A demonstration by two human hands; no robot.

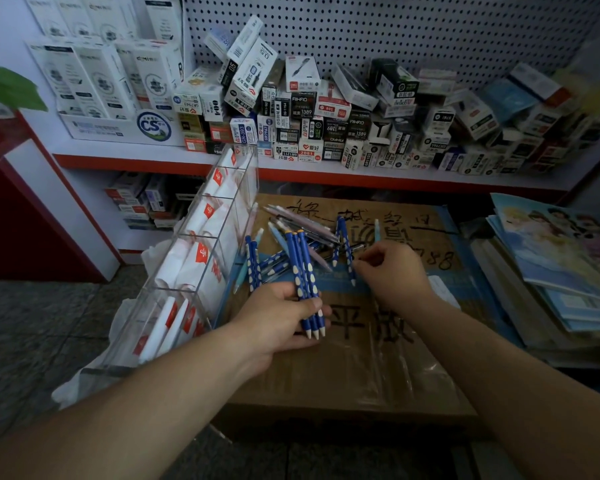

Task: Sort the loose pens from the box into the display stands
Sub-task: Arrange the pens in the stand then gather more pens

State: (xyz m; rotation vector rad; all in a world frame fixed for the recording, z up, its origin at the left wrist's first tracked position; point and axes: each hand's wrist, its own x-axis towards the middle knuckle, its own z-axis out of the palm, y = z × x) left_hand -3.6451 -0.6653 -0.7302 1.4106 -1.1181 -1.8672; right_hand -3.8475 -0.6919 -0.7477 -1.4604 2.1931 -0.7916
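My left hand point(280, 315) grips a bundle of three dark blue pens with pale dots point(302, 271), white tips pointing toward me. My right hand point(390, 270) pinches another blue dotted pen point(346, 251) at the edge of the loose pile. That pile of pens point(291, 237), blue, light blue and pink, lies on top of a closed cardboard box point(354, 368) with black writing. A clear acrylic display stand point(201, 258) with several compartments leans at the box's left side, holding white and red packets.
A red-edged shelf point(326, 168) behind carries many small boxes of pens below a pegboard. A stack of notebooks point(561, 268) sits to the right of the box. White cartons stand at the upper left. Grey tiled floor lies to the left.
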